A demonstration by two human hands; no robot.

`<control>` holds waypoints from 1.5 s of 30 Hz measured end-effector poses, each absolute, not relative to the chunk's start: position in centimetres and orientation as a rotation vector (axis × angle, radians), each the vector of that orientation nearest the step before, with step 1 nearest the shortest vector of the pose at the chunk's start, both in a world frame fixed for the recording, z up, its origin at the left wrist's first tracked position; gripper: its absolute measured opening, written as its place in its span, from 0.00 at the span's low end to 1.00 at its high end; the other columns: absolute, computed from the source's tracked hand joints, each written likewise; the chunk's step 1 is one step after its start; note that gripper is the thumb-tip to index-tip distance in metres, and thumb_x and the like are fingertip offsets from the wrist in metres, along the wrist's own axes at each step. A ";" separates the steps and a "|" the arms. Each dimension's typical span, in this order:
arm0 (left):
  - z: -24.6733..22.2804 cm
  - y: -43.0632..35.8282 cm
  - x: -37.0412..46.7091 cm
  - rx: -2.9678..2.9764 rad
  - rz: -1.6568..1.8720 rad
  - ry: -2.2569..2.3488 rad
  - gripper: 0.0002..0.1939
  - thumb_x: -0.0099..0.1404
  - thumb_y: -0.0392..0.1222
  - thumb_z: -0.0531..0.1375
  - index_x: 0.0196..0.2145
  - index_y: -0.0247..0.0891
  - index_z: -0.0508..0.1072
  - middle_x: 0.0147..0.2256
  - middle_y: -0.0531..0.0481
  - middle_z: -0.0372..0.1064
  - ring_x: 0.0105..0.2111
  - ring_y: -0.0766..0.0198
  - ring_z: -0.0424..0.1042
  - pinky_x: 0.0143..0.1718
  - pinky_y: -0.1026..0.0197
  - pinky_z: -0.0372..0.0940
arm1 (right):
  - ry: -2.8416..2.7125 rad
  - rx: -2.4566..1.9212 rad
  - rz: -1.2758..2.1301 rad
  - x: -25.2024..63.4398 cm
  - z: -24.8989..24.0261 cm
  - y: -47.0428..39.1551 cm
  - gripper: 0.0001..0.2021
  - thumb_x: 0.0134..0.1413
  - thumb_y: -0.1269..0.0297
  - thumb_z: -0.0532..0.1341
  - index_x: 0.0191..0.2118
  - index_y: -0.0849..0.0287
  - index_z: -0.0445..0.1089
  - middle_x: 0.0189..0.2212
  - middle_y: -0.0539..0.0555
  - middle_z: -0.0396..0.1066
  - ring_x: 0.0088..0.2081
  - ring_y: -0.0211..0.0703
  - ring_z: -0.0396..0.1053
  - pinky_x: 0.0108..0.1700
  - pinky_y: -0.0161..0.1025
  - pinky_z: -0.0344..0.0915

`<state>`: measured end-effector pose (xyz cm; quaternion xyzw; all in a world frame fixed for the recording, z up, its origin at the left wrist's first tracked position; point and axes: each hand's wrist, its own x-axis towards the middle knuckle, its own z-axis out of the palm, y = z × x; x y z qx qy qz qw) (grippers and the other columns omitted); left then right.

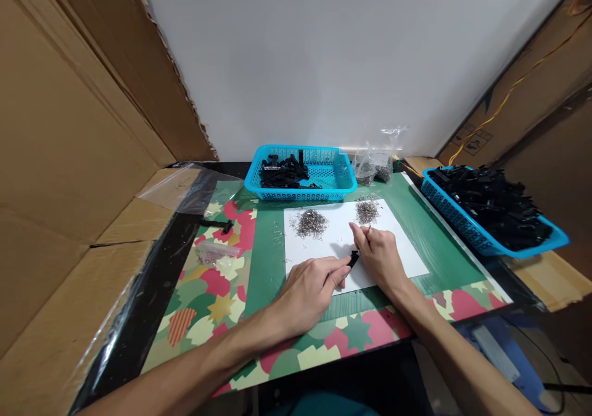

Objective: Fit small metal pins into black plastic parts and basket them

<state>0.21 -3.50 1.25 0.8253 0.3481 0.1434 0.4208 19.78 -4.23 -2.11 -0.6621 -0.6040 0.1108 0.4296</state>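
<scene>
My left hand (319, 283) is closed in a pinch on a small black plastic part (353, 259) over the white paper. Close beside it on the right, my right hand (379, 252) has its fingers curled together against the part's far end. A thin tip shows above those fingers, but I cannot make out what it belongs to. Beyond the hands, on the white paper (409, 249), lie a larger pile of small metal pieces (312, 224) and a smaller metal pile (367, 212), both looking like tiny springs or pins.
A blue basket (300, 195) with black parts stands at the back. To the right, another blue basket (462, 219) is heaped with black parts. Clear bags of metal pieces (382, 168) sit behind the paper. On the left lie a black part (217, 224) and a small plastic bag (217, 251).
</scene>
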 end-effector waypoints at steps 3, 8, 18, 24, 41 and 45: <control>1.3 -3.7 0.2 2.067 0.401 0.902 0.25 0.82 0.50 0.47 0.35 0.41 0.79 0.30 0.54 0.76 0.31 0.61 0.72 0.38 0.60 0.59 | -1.501 -1.636 0.288 19.4 -1.6 -4.5 0.34 0.71 0.36 0.49 0.18 0.54 0.56 0.14 0.47 0.56 0.19 0.35 0.51 0.26 0.38 0.52; 0.7 -5.3 0.1 1.923 0.522 0.936 0.19 0.79 0.49 0.52 0.55 0.42 0.80 0.38 0.50 0.81 0.35 0.58 0.78 0.38 0.60 0.67 | -1.183 -1.681 0.349 20.9 -2.0 -6.6 0.38 0.61 0.26 0.52 0.17 0.56 0.63 0.13 0.51 0.60 0.17 0.38 0.56 0.20 0.38 0.51; -0.2 -3.2 -0.2 1.913 0.780 0.834 0.18 0.76 0.40 0.57 0.60 0.40 0.76 0.58 0.43 0.75 0.59 0.52 0.73 0.62 0.51 0.66 | -1.181 -1.522 0.603 22.7 -2.9 -6.2 0.23 0.57 0.42 0.69 0.35 0.61 0.76 0.18 0.49 0.68 0.18 0.38 0.61 0.20 0.35 0.58; -0.3 -3.0 -0.1 1.829 0.768 0.828 0.17 0.76 0.41 0.56 0.58 0.42 0.76 0.57 0.45 0.75 0.51 0.55 0.75 0.51 0.56 0.71 | -1.090 -1.471 0.670 23.1 -3.2 -5.9 0.20 0.55 0.47 0.70 0.39 0.61 0.75 0.19 0.49 0.69 0.17 0.38 0.61 0.18 0.35 0.58; 0.1 -2.1 -0.5 1.556 0.743 0.791 0.16 0.79 0.56 0.52 0.49 0.40 0.69 0.28 0.57 0.64 0.18 0.72 0.54 0.19 0.67 0.48 | -1.442 -1.637 0.345 21.6 -2.6 -5.2 0.09 0.65 0.63 0.59 0.42 0.56 0.76 0.27 0.49 0.74 0.28 0.42 0.68 0.34 0.37 0.63; -0.3 -1.9 -0.8 1.596 0.719 0.849 0.17 0.79 0.56 0.52 0.47 0.40 0.68 0.18 0.63 0.52 0.18 0.69 0.52 0.21 0.67 0.48 | -1.349 -1.547 0.249 21.9 -2.4 -5.1 0.10 0.63 0.67 0.59 0.46 0.57 0.77 0.37 0.56 0.79 0.34 0.45 0.74 0.38 0.40 0.69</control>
